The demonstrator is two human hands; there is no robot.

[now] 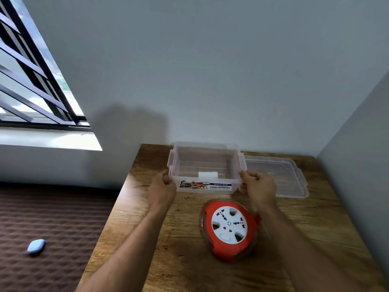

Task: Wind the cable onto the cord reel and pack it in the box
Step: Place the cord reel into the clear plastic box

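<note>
An orange cord reel with a white socket face lies flat on the wooden table, its cable wound inside the clear rim. Behind it stands a clear plastic box, lid off, with a printed label on its front wall. My left hand grips the box's front left corner. My right hand grips the front right corner. Nothing lies inside the box except a white block at the front rim.
The box's clear lid lies on the table to the right, by the wall corner. A brown quilted mattress sits left of the table with a small pale blue case on it. A barred window is at upper left.
</note>
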